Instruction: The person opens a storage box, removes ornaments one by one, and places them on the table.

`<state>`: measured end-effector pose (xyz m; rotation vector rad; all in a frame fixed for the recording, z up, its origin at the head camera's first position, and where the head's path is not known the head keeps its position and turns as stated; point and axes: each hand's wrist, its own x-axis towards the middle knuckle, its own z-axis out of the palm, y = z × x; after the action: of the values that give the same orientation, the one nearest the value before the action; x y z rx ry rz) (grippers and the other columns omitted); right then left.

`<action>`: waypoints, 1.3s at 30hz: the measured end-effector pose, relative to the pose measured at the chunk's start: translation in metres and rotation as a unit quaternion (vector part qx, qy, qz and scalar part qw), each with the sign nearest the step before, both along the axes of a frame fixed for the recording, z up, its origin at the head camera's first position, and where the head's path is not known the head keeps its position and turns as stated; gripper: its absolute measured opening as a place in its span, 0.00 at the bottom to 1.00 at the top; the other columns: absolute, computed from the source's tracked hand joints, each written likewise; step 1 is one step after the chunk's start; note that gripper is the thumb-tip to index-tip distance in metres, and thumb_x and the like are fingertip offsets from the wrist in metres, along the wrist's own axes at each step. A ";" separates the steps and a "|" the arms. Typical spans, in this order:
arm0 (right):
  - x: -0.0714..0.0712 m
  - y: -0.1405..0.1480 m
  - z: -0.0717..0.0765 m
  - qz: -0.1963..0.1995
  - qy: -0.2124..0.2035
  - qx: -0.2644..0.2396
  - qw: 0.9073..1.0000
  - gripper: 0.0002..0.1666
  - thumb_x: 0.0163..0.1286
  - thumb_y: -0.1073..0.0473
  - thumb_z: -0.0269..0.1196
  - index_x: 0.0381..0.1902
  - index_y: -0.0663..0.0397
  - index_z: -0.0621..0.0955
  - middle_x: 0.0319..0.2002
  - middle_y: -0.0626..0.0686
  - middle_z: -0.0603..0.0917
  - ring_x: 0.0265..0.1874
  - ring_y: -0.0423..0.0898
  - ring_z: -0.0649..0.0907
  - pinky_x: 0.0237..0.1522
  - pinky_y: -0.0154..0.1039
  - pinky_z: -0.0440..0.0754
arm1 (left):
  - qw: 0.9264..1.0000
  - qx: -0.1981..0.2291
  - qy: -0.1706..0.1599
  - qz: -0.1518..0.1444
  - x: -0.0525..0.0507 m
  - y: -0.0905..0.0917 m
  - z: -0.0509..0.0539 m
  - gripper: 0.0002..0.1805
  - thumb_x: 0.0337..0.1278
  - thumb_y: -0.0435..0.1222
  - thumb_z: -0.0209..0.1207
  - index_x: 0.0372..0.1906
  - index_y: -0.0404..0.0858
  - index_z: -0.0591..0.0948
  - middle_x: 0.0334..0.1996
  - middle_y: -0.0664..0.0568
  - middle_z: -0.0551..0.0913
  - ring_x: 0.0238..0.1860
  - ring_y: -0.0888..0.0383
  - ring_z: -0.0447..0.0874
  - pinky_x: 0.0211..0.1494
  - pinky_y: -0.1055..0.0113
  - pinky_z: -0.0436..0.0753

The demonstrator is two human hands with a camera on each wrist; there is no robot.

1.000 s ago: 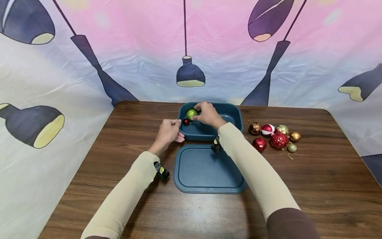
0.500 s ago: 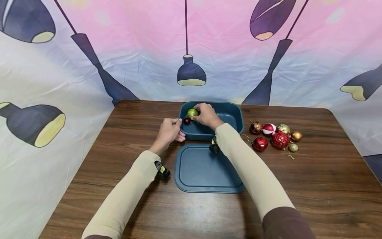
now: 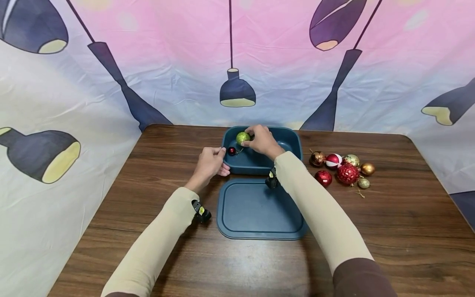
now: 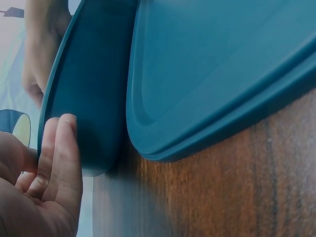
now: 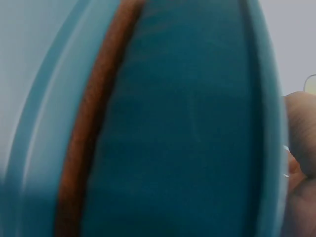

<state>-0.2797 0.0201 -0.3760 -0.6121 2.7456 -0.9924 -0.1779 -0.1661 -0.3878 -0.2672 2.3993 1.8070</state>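
Note:
A teal box without its cover stands near the far edge of the table. My left hand pinches its left rim; the left wrist view shows two fingers lying along the outer wall. Inside the box, my right hand holds a glittery green bauble between thumb and fingers. A small dark red bauble lies on the box floor to the left, just below the green one. In the right wrist view the box wall hides most of my right hand.
A teal lid lies flat on the wooden table, directly in front of the box. To the right is a cluster of several red, gold and bronze baubles. A printed cloth hangs behind the table.
My right hand has shifted slightly right and toward the back of the box with the green bauble, away from the small red one. My left hand stays at the rim.

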 end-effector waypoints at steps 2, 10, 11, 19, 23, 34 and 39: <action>0.000 0.003 0.003 0.004 0.005 -0.002 1.000 0.31 0.70 0.54 0.70 0.67 0.61 0.77 0.61 0.60 0.80 0.58 0.55 0.79 0.60 0.49 0.80 | 1.000 -0.001 0.000 -0.001 0.000 0.000 0.000 0.24 0.81 0.43 0.48 0.68 0.31 0.75 0.24 0.40 0.85 0.19 0.55 0.86 0.29 0.64 0.90; 0.006 0.011 0.020 0.031 0.014 -0.017 0.999 0.31 0.70 0.55 0.70 0.66 0.61 0.77 0.59 0.60 0.81 0.52 0.53 0.83 0.55 0.46 0.84 | 1.000 0.008 -0.001 0.000 -0.002 0.000 -0.001 0.24 0.81 0.42 0.48 0.69 0.31 0.73 0.23 0.40 0.85 0.18 0.55 0.87 0.28 0.63 0.90; 0.008 0.012 0.023 0.036 0.016 -0.019 0.999 0.31 0.70 0.55 0.70 0.66 0.61 0.77 0.58 0.60 0.81 0.53 0.53 0.83 0.55 0.46 0.84 | 1.000 0.009 -0.002 0.000 -0.002 0.000 -0.001 0.24 0.81 0.42 0.48 0.69 0.31 0.74 0.23 0.39 0.85 0.18 0.55 0.87 0.28 0.63 0.90; 0.018 0.025 0.041 0.049 0.035 -0.035 0.998 0.28 0.69 0.56 0.70 0.64 0.59 0.79 0.57 0.58 0.83 0.54 0.54 0.83 0.55 0.47 0.84 | 1.000 0.011 -0.006 0.002 -0.003 0.000 -0.001 0.25 0.81 0.43 0.48 0.70 0.32 0.73 0.23 0.40 0.85 0.18 0.55 0.87 0.28 0.64 0.90; 0.023 0.034 0.052 0.051 0.056 -0.041 0.996 0.28 0.69 0.55 0.70 0.63 0.59 0.80 0.58 0.58 0.83 0.55 0.54 0.83 0.57 0.49 0.84 | 1.000 0.011 -0.006 0.003 -0.003 0.000 -0.001 0.25 0.81 0.43 0.48 0.71 0.32 0.72 0.23 0.40 0.85 0.18 0.55 0.86 0.28 0.64 0.90; 0.040 0.072 0.086 0.032 0.092 -0.067 0.993 0.30 0.67 0.55 0.72 0.64 0.59 0.80 0.56 0.59 0.83 0.53 0.56 0.84 0.54 0.50 0.85 | 1.000 0.006 0.003 0.000 -0.002 0.001 -0.001 0.25 0.81 0.42 0.48 0.71 0.31 0.72 0.24 0.40 0.85 0.19 0.55 0.87 0.28 0.64 0.90; 0.048 0.096 0.097 0.013 0.118 -0.076 0.990 0.30 0.65 0.57 0.74 0.63 0.59 0.81 0.56 0.61 0.84 0.52 0.56 0.85 0.53 0.51 0.86 | 1.000 0.003 0.001 0.001 -0.002 0.000 0.000 0.26 0.81 0.43 0.48 0.71 0.31 0.71 0.23 0.40 0.85 0.18 0.55 0.87 0.28 0.64 0.90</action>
<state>-0.2316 0.1164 -0.2792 -0.8374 2.8709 -1.2044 -0.1796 -0.1662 -0.3883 -0.2674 2.3953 1.8165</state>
